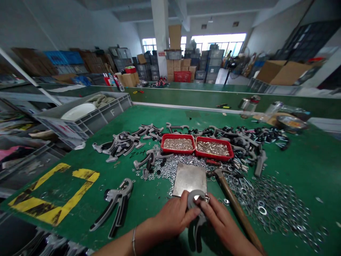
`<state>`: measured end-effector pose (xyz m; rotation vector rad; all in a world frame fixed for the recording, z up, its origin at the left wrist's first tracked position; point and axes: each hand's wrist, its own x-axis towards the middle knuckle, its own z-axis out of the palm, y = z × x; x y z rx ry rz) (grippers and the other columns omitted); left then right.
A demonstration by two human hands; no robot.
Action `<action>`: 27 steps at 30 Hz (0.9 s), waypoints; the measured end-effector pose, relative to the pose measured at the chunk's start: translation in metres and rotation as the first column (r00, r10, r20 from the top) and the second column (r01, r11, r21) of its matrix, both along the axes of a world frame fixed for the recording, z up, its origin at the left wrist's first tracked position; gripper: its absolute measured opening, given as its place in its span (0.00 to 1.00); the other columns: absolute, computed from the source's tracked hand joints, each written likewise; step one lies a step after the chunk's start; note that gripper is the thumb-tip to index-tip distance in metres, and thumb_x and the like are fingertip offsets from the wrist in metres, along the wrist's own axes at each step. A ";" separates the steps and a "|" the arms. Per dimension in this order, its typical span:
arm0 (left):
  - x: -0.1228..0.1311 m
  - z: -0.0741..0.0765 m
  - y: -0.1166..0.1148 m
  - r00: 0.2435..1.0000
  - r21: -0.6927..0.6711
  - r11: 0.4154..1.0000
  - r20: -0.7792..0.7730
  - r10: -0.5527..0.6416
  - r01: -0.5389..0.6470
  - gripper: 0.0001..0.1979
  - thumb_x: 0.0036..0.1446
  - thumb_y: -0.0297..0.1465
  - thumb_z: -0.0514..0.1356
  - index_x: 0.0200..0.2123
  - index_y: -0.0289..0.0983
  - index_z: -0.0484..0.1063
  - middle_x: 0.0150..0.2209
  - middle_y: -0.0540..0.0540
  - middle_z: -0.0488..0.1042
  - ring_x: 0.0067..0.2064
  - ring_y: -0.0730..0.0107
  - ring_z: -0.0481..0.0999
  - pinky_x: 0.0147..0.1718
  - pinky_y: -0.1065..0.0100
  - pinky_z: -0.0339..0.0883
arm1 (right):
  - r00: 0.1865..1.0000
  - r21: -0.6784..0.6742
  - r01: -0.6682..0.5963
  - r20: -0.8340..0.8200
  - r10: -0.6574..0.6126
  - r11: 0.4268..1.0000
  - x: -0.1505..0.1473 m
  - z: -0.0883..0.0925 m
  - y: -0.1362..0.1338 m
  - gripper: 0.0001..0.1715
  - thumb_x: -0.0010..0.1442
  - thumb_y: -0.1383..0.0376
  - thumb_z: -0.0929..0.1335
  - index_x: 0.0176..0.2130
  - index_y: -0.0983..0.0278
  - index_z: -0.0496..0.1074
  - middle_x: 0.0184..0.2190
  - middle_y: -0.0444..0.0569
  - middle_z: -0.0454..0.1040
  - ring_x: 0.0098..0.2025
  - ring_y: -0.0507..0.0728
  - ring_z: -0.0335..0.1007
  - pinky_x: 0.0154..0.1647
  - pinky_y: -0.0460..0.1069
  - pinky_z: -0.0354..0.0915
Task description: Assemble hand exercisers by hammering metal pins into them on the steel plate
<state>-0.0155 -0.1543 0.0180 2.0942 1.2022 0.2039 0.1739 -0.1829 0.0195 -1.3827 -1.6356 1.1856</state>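
Note:
Just in front of the steel plate [190, 179], my left hand [177, 213] is closed on the hooked grey head of a hand grip strengthener [192, 199], whose dark handle hangs downward. My right hand [220, 217] closes on the other side of that head, fingertips at a small shiny metal part [206, 197]; whether it grips this part or the frame is hidden. A whole hand grip strengthener [117, 202] with a spring lies to the left. Beside my right hand rests a hammer [234, 201] with a wooden handle.
Red trays of small metal parts [178, 144] and pins [213, 148] stand behind the plate. Loose grey handles [122, 144] lie left, metal rings [277, 202] right. Yellow-black tape [71, 206] marks the left side. A grey crate [106, 113] stands at the back left.

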 end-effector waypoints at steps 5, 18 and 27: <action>-0.009 0.004 -0.005 0.967 0.098 0.969 -0.141 -0.212 0.227 0.32 0.59 0.55 0.53 0.51 0.32 0.67 0.37 0.34 0.78 0.35 0.51 0.79 0.32 0.61 0.65 | 0.996 -0.108 -0.081 -0.035 0.077 0.991 -0.004 0.004 -0.011 0.20 0.66 0.52 0.62 0.48 0.59 0.74 0.47 0.51 0.78 0.50 0.60 0.73 0.54 0.52 0.66; 0.011 -0.001 0.108 0.914 0.319 0.913 -0.388 -0.118 0.253 0.24 0.60 0.50 0.57 0.42 0.33 0.74 0.33 0.36 0.80 0.33 0.51 0.80 0.30 0.62 0.69 | 0.683 0.334 -0.088 0.706 -0.188 0.938 0.064 0.009 0.129 0.15 0.66 0.61 0.63 0.45 0.64 0.76 0.42 0.56 0.77 0.47 0.63 0.69 0.49 0.55 0.64; 0.080 0.028 0.222 0.916 0.519 0.784 -0.372 -0.151 0.340 0.10 0.62 0.22 0.54 0.39 0.33 0.76 0.40 0.33 0.79 0.44 0.52 0.78 0.45 0.57 0.68 | 0.482 0.385 -0.103 0.826 -0.292 0.917 0.098 -0.011 0.235 0.06 0.58 0.68 0.68 0.30 0.65 0.77 0.35 0.58 0.77 0.45 0.65 0.66 0.44 0.54 0.61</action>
